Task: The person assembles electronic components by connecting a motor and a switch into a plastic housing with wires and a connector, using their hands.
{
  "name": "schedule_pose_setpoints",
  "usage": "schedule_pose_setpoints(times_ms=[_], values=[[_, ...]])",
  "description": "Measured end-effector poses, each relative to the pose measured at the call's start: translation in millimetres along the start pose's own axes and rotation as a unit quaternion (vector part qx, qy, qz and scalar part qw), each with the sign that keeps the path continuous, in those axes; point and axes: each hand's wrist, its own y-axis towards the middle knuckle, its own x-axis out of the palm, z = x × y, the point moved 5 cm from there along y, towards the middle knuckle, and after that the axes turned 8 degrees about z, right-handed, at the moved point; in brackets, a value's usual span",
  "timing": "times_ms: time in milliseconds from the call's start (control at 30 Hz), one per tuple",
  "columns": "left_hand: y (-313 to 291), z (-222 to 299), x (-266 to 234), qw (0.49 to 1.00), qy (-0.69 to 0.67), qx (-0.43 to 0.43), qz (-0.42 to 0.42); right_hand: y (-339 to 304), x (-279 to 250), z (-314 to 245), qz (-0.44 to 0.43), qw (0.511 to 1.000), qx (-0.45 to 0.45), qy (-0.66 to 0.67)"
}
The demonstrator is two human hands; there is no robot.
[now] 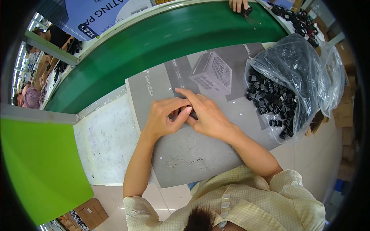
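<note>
My left hand (163, 117) and my right hand (210, 115) meet over the middle of a grey printed cardboard sheet (177, 154). The fingers of both are bent and pinched together around a small black piece (193, 112), mostly hidden between them. My right index finger reaches across above the left fingertips. Right of my hands, a clear plastic bag (304, 73) lies open on the sheet. Many small black plastic parts (271, 94) fill its mouth, and a few lie toward its near edge.
Beyond the sheet runs a green conveyor belt (154, 46). Another person's hand (238, 4) holds a small black device with wires at its far side. More black parts (296, 19) lie at the far right. A bright green panel (38, 165) stands at left, and a cardboard box (91, 213) sits below.
</note>
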Motion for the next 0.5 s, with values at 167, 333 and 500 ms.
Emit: schedule_pose_setpoints(times_ms=[167, 333, 500], values=[[1.0, 1.1, -0.5, 1.000, -0.002, 0.004, 0.000, 0.5, 0.2, 0.2, 0.001, 1.000, -0.001, -0.005], [6.8, 9.5, -8.3, 0.997, 0.017, 0.079, 0.003, 1.7, 1.7, -1.9, 0.009, 1.000, -0.005, -0.012], [20.9, 17.6, -28.5, 0.996, 0.031, 0.042, 0.069, -1.9, 9.4, 7.9, 0.017, 1.000, 0.007, 0.001]])
